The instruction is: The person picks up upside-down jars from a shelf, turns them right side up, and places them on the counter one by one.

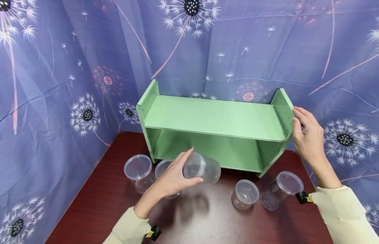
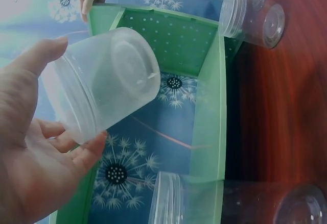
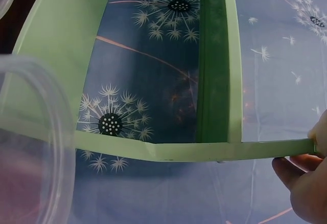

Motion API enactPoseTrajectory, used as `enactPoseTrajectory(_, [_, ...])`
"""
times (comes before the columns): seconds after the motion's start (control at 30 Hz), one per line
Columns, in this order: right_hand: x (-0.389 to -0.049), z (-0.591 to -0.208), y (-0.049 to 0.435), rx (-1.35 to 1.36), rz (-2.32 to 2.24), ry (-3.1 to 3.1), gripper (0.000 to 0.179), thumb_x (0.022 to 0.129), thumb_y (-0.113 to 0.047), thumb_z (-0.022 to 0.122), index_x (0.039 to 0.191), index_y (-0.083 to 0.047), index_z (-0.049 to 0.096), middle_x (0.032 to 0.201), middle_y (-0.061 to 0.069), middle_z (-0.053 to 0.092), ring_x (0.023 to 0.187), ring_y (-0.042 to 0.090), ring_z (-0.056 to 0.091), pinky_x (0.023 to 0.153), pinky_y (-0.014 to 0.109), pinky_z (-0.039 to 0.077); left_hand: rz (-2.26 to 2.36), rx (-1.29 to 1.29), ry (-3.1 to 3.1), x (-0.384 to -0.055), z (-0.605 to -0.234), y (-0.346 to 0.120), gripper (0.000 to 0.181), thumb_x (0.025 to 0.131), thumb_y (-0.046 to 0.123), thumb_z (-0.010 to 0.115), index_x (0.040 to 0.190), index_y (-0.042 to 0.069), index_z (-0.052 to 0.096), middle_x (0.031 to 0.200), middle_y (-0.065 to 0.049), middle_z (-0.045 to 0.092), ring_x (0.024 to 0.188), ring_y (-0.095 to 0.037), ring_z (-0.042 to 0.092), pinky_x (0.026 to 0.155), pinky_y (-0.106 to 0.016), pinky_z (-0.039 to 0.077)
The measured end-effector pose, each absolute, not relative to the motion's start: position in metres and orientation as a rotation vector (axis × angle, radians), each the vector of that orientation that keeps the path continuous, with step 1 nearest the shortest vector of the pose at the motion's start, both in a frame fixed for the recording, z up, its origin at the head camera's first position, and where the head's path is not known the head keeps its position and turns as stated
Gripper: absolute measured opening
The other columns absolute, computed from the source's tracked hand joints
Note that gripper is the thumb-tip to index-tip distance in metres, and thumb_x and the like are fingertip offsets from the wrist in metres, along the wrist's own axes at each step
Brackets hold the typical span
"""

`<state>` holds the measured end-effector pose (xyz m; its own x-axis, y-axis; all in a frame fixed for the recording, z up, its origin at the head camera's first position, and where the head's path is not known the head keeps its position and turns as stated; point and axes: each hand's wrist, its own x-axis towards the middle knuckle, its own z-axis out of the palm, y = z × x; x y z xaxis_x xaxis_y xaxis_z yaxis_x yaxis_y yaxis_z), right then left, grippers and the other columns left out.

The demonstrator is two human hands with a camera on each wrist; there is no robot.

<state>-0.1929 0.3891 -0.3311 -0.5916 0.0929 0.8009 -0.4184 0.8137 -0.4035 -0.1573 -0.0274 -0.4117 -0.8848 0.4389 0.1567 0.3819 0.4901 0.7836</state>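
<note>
My left hand (image 1: 172,178) holds a clear plastic jar (image 1: 211,170) with a ridged lid, tilted on its side in the air before the shelf's lower opening. In the left wrist view, the thumb and fingers of that hand curl around the lid end of the jar (image 2: 115,76), its base pointing away. A green two-tier shelf (image 1: 213,117) stands at the back of the table. My right hand (image 1: 309,137) grips the upper edge of its right side panel. In the right wrist view, thumb and fingers pinch that panel (image 3: 199,151) near its end.
On the dark red table (image 1: 94,193), a lidded clear jar (image 1: 138,167) stands at left, beside another jar (image 1: 163,166) partly behind my left hand. Front right are a short jar (image 1: 245,195) and a taller one (image 1: 288,183). A blue dandelion-print curtain (image 1: 238,44) hangs behind.
</note>
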Motion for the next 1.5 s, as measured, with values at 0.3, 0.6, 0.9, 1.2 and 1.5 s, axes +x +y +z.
enactPoseTrajectory(0.3, [-0.192,-0.332,0.39,0.225,0.704,-2.093,0.032,0.102,-0.001,0.057,0.132,0.006,0.066,0.139,0.016,0.064,0.121,0.016,0.061,0.092,0.001,0.037,1.17,0.795,2.642,-0.161,-0.416,-0.007,0.105,0.08,0.052,0.084,0.164,0.022,0.029,0.159,-0.004,0.04,0.142,-0.029,0.044,0.111,-0.057,0.042])
enactPoseTrajectory(0.6, [-0.192,-0.334,0.39,0.212,0.706,-2.105,0.033,0.103,-0.002,0.056,0.133,0.004,0.066,0.139,0.014,0.064,0.116,0.024,0.064,0.086,-0.001,0.038,0.943,0.861,2.688,-0.167,-0.436,0.008,0.106,0.081,0.053,0.083,0.164,0.015,0.029,0.16,-0.009,0.04,0.142,-0.029,0.045,0.112,-0.052,0.043])
enactPoseTrajectory(0.9, [-0.194,-0.335,0.389,0.229,0.713,-2.09,0.033,0.1,0.006,0.057,0.132,0.008,0.066,0.137,0.018,0.064,0.11,0.041,0.065,0.083,0.0,0.036,0.771,0.895,2.71,-0.172,-0.46,0.019,0.107,0.08,0.056,0.083,0.163,0.012,0.031,0.159,-0.017,0.04,0.143,-0.033,0.044,0.11,-0.053,0.045])
enactPoseTrajectory(1.2, [-0.194,-0.335,0.388,0.217,0.716,-2.08,0.033,0.1,0.007,0.057,0.131,0.008,0.067,0.137,0.017,0.065,0.107,0.039,0.065,0.08,0.001,0.036,0.668,0.897,2.723,-0.174,-0.479,0.028,0.108,0.079,0.049,0.088,0.162,0.008,0.032,0.159,-0.021,0.04,0.145,-0.04,0.04,0.113,-0.053,0.041])
enactPoseTrajectory(1.5, [-0.195,-0.336,0.388,0.223,0.716,-2.063,0.032,0.1,0.006,0.057,0.131,0.009,0.066,0.136,0.019,0.065,0.106,0.042,0.065,0.084,0.001,0.037,0.59,0.97,2.785,-0.177,-0.493,0.033,0.109,0.076,0.05,0.09,0.16,0.005,0.037,0.149,-0.015,0.051,0.138,-0.035,0.048,0.111,-0.045,0.046])
